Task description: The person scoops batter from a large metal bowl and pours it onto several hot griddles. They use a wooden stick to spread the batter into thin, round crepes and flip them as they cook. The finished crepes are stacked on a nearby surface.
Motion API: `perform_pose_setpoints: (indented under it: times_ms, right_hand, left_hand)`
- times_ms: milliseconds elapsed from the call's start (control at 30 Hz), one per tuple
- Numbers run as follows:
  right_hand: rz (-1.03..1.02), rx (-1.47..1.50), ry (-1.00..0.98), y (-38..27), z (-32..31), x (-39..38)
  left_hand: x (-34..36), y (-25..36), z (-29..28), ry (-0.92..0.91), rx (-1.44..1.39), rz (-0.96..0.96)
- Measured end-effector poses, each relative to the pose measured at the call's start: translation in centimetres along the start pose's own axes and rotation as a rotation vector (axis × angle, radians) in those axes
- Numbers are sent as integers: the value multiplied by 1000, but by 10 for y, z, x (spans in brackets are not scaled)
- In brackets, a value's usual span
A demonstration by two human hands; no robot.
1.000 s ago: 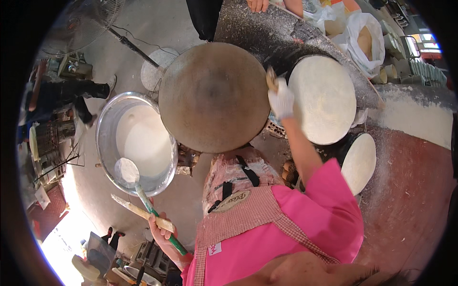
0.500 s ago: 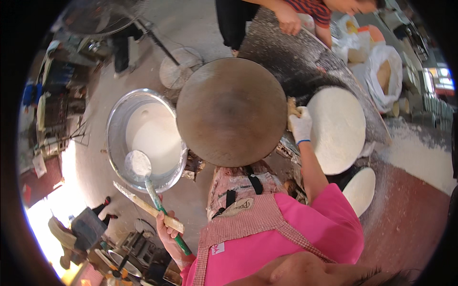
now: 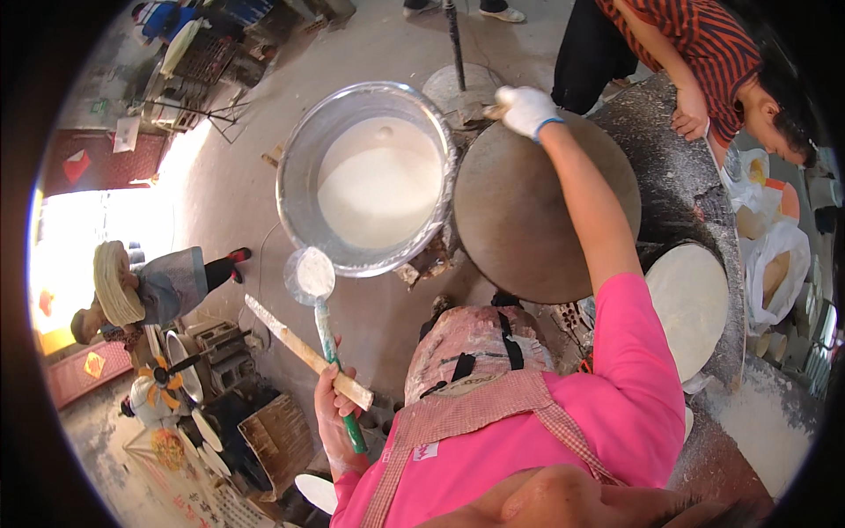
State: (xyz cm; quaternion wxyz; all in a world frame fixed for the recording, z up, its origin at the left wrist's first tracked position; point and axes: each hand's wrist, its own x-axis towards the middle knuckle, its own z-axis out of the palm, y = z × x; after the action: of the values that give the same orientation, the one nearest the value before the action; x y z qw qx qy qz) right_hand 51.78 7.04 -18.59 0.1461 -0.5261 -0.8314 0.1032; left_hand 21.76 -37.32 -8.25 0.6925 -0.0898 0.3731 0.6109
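Observation:
In my bare left hand are two tools: a ladle with a green handle and a flour-white bowl, and a flat wooden stick crossing it. The ladle's bowl hangs just outside the near-left rim of a large metal basin holding white batter. My right hand, in a white glove with a blue cuff, is over the far-left edge of a round brown griddle. Its fingers are closed round a small tan, rag-like lump, mostly hidden. The griddle's surface looks bare and dry.
Right of the griddle lies a large pale round sheet beside a flour-dusted dark board. A co-worker in a striped shirt leans over that board. White bags stand beyond. Another person is at far left.
My gloved right hand has swept from the griddle's right edge to its far-left edge with the tan lump. The ladle now hangs outside the basin's rim. The view has shifted left.

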Motion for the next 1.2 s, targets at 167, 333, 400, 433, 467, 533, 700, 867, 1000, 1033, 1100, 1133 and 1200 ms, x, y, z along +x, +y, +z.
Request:
perform_pose_setpoints:
  times_ms: [167,333,400,433,467,533,700,867,1000,1033,1100,1133,1200]
  right_hand:
    - [-658,-183,-184,-145,46,-108]
    - [-645,-206,-182,-112,59,-278]
    - [-418,-387,-166,-77,43,-344]
    - [-296,-455,-93,-58,44,-376]
    - [-95,-470,-136,-46,32,-389]
    - [406,-407,-344,-38,10,-405]
    - [1023,-218,456,-98,31,-531]
    - [1452,407,1199,-213,90,-686]
    - [1704,816,2004,-349,96,-790]
    - [1709,840,2240,-378,95,-818]
    - [1685,682,2632,-436,92,-884]
    - [1783,330,2784,-456,173,-966]
    - [1342,214,2990,-509,129,-964]
  left_hand:
    - [-1,22,-37,-12,15,-51]
    - [33,68,-59,-68,180,-211]
    - [45,77,-48,-61,357,-265]
    - [49,82,-56,-116,471,-307]
    - [56,81,-60,-107,539,-239]
    - [66,88,-61,-89,586,-262]
    - [87,55,-49,-20,655,-543]
    - [43,-16,-9,-286,1092,-582]
    - [21,-89,1,-467,1342,-728]
    - [9,-109,1,-513,1391,-754]
    - [-21,-154,-4,-579,1473,-818]
    - [-39,-178,-2,-639,1532,-880]
    - [-56,-194,0,-670,1588,-870]
